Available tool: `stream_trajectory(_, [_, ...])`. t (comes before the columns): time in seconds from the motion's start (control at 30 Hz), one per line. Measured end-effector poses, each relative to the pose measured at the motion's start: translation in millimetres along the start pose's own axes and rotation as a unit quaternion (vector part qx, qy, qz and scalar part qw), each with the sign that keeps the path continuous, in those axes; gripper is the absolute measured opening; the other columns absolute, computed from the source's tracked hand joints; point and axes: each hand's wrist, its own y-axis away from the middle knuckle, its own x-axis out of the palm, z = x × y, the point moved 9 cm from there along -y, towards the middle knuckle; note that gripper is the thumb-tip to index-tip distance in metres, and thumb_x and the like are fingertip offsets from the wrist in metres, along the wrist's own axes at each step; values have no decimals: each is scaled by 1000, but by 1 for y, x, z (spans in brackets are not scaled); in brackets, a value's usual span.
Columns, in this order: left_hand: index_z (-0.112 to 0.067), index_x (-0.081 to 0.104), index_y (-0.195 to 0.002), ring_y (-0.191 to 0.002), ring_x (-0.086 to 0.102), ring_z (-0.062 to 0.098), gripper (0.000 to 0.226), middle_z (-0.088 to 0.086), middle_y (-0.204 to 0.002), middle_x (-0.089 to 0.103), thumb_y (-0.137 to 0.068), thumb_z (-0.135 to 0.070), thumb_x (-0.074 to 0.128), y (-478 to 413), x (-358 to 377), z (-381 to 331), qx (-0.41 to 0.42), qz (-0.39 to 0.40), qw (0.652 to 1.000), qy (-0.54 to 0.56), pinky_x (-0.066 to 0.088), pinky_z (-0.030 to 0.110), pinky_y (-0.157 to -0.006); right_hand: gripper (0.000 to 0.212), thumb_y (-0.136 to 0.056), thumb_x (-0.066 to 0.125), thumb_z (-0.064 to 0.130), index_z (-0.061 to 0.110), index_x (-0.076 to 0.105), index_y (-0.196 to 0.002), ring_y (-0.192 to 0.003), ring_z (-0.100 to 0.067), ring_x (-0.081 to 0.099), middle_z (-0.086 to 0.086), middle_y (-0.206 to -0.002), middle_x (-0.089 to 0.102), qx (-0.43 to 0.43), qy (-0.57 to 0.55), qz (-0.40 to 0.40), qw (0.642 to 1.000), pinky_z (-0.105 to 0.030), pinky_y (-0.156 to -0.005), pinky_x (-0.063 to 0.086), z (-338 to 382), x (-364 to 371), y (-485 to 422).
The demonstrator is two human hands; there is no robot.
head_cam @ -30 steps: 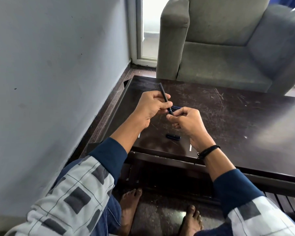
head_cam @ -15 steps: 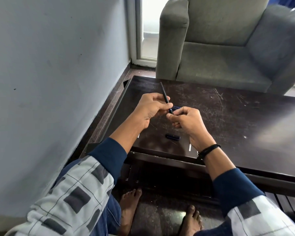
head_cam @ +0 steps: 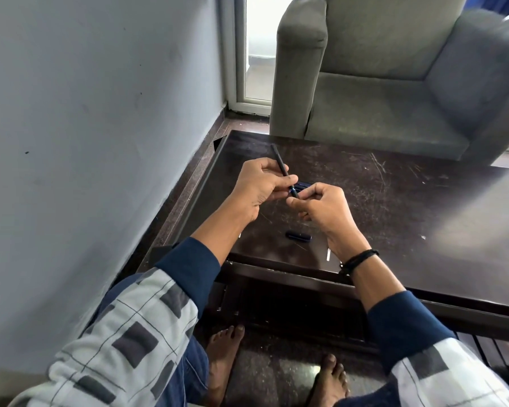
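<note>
While the slim black pen (head_cam: pixel 280 160) slants above the left part of the dark table (head_cam: pixel 423 207), its top leaning far-left, the left hand (head_cam: pixel 259 186) curls round its middle and the right hand (head_cam: pixel 323 207) pinches its lower tip between thumb and forefinger. Just nearer, a dark cap (head_cam: pixel 298 235) lies on the table; a grey armchair (head_cam: pixel 394 89) stands beyond.

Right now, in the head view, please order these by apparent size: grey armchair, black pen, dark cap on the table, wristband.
1. grey armchair
2. black pen
3. wristband and dark cap: look alike; wristband is nearer the camera, so unranked.
</note>
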Motion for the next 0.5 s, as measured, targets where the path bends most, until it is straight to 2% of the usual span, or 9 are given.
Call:
stream_trajectory(0.1, [-3, 68, -102, -76, 76, 22, 31, 16, -96, 73, -77, -8, 85, -2, -2, 5, -5, -27, 999, -18, 64, 32, -66, 25, -76, 90, 23, 17, 66, -80, -69, -23, 68, -8, -81, 74, -25, 69, -21, 997, -46, -72, 58, 3, -1, -1])
stream_trajectory(0.23, [-4, 67, -93, -69, 75, 17, 32, 11, -87, 72, -76, -21, 88, -2, -2, 5, 11, -51, 998, -41, 64, 35, -67, 25, -77, 88, 29, 24, 63, -79, -73, -16, 68, 5, -79, 70, -58, 146, -58, 986, -41, -72, 59, 12, -6, 3])
stream_trajectory(0.33, [-8, 64, -84, -76, 76, 19, 25, 10, -86, 72, -79, -21, 85, -3, 1, 5, 8, -37, 999, 1, 64, 36, -71, 26, -76, 88, 26, 26, 62, -77, -74, -14, 66, 6, -80, 70, -58, 140, -63, 986, -38, -72, 56, 15, -8, 6])
stream_trajectory(0.4, [-6, 67, -96, -91, 75, 25, 18, 14, -100, 74, -85, -12, 79, -3, 7, 8, -30, 21, 997, 69, 63, 36, -77, 25, -76, 89, 23, 24, 63, -76, -71, -14, 65, 4, -80, 71, -48, 118, -59, 990, -37, -68, 54, 13, -8, 5])
stream_trajectory(0.5, [-1, 63, -122, -102, 73, 25, 34, 17, -117, 72, -90, 11, 62, 0, 14, 8, -74, 100, 983, 136, 62, 34, -82, 24, -75, 90, 20, 20, 66, -76, -68, -16, 65, -3, -79, 73, -36, 78, -56, 995, -41, -67, 55, 11, -10, 4])
